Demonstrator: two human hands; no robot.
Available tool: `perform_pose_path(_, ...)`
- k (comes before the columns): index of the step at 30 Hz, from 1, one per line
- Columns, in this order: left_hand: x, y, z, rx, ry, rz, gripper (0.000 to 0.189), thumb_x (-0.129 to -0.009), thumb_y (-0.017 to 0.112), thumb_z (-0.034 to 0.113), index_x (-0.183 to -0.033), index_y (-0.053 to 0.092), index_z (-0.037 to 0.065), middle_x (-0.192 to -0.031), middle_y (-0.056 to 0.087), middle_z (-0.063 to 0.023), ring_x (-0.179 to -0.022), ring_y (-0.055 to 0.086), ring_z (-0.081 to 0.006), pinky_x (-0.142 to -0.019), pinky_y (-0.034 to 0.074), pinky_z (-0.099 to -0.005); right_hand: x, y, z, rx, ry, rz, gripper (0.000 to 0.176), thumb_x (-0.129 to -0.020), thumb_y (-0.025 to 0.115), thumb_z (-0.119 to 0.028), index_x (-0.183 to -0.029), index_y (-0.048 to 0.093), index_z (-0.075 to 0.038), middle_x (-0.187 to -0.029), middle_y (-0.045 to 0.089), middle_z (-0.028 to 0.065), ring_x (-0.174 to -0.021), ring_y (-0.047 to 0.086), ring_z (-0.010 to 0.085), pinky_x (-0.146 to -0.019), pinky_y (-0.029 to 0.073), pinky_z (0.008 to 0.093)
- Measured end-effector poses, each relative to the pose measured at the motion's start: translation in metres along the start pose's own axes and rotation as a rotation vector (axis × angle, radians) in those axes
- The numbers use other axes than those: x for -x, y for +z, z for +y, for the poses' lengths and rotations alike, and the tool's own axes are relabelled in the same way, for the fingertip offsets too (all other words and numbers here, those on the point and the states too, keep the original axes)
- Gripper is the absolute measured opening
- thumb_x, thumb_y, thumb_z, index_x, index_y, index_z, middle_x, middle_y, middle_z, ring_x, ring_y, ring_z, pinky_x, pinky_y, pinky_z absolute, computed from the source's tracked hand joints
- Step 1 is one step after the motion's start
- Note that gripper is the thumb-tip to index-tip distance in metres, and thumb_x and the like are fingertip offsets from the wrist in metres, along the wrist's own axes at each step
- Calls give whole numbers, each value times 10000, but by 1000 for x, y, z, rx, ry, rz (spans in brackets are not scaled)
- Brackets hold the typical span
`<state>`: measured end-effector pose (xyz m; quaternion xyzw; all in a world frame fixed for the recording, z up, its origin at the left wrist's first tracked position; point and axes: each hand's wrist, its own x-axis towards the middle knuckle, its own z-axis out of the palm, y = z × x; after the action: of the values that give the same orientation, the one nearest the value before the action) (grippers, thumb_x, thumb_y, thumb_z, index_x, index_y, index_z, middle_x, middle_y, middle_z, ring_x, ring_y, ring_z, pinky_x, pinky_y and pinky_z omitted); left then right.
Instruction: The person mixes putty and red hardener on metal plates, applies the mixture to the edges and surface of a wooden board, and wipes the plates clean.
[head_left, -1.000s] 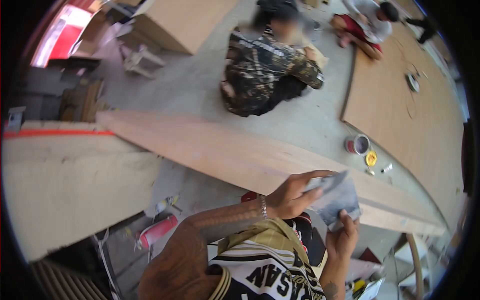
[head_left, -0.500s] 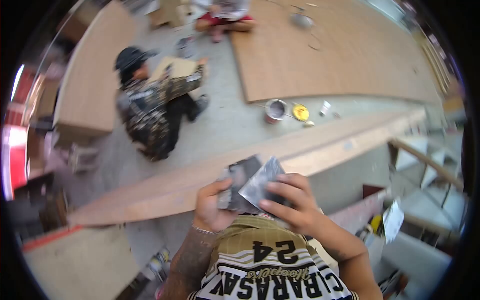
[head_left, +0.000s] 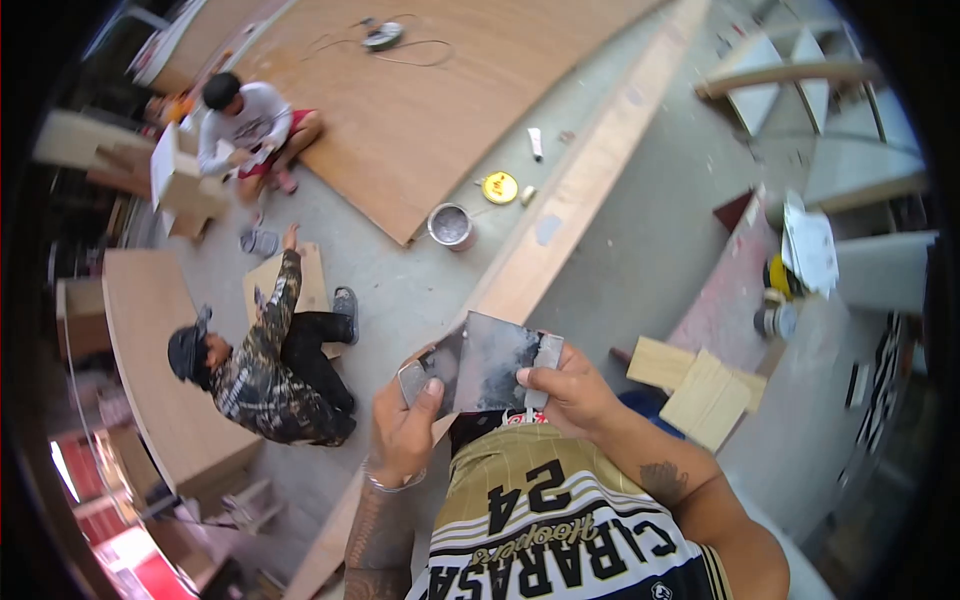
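Both my hands hold flat metal scraper blades in front of my chest. My left hand [head_left: 405,430] grips a grey blade [head_left: 425,373] by its lower edge. My right hand [head_left: 570,395] pinches a second, larger smeared blade [head_left: 497,360] that overlaps the first one. Below them a long wooden plank [head_left: 560,215] runs diagonally across the floor.
A person in a camouflage jacket [head_left: 265,365] sits on the concrete floor at left. Another person in a white top [head_left: 250,125] sits farther off by a large plywood sheet [head_left: 420,90]. An open tin [head_left: 450,225] and yellow lid [head_left: 499,187] lie beside the plank. Wood offcuts [head_left: 700,385] lie at right.
My head has turned, so the whole scene has rotated in view. Both hands stay together on the two blades, which now overlap more squarely.
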<state>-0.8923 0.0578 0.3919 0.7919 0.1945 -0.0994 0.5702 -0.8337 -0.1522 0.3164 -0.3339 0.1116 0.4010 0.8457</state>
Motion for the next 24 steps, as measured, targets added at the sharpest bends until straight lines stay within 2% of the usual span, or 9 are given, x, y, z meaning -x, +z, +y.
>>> perform_pose_path(2,-21,-4,2,4,-21,-144,275,-933,585,247,-1039,647,2,-913,639,-11,-826,552,-99,-755,425,-230,-2,-13,-20,-62,-52,61,371,-850,583,16,-1218,546,-10,-1043,649,30,-937,612,126,-855,482,281)
perform_pose_path(4,-33,-9,-12,-39,28,-9,323,-958,548,227,-1109,617,-51,-924,633,-25,-833,534,-108,-775,440,-266,-7,-51,-32,-67,-242,138,372,-852,573,14,-1224,555,-4,-1058,655,32,-949,610,114,-868,478,276)
perform_pose_path(6,-48,-10,-25,218,-26,228,309,-952,552,193,-1169,579,-26,-1054,631,-73,-982,578,-148,-858,456,-297,-15,-85,-40,19,-360,268,391,-864,535,23,-1254,551,17,-1115,652,55,-1000,610,127,-907,466,291)
perform_pose_path(8,-63,-4,-20,471,-65,313,321,-948,551,170,-1215,541,-8,-1087,640,-104,-1013,609,-203,-867,486,-347,-27,-112,-42,134,-401,368,395,-870,531,17,-1265,546,25,-1159,636,74,-1054,592,143,-950,441,299)
perform_pose_path(10,-73,-12,-29,450,-150,310,328,-962,520,178,-1239,519,3,-1140,635,-120,-1042,621,-249,-871,506,-395,-45,-135,-33,254,-416,448,401,-875,527,11,-1275,542,33,-1202,620,93,-1108,574,159,-993,416,308)
perform_pose_path(12,-81,-11,-27,678,-217,219,332,-979,483,214,-1243,530,19,-1211,617,-122,-1077,619,-251,-863,515,-399,-75,-152,-17,386,-723,448,407,-869,463,23,-1263,564,23,-1178,645,112,-1052,609,164,-956,432,287)
perform_pose_path(19,-137,26,-44,766,-164,238,388,-979,423,258,-1292,505,44,-1277,595,-141,-1173,557,-340,-998,425,-534,-111,-161,-9,317,-831,463,415,-822,467,50,-1211,609,14,-1239,621,154,-1078,615,225,-941,441,289)
perform_pose_path(22,-144,49,-42,766,-199,232,398,-981,412,254,-1304,497,38,-1287,587,-153,-1176,555,-344,-1006,421,-535,-118,-155,-1,405,-896,449,479,-788,497,58,-1255,584,-9,-1246,604,169,-1118,595,286,-972,442,335)
perform_pose_path(24,-143,53,-45,773,-231,209,402,-982,407,251,-1309,494,34,-1291,584,-158,-1176,556,-344,-1009,423,-531,-113,-134,6,671,-1008,603,569,-752,532,71,-1312,539,-26,-1265,579,173,-1151,558,334,-1002,434,389)
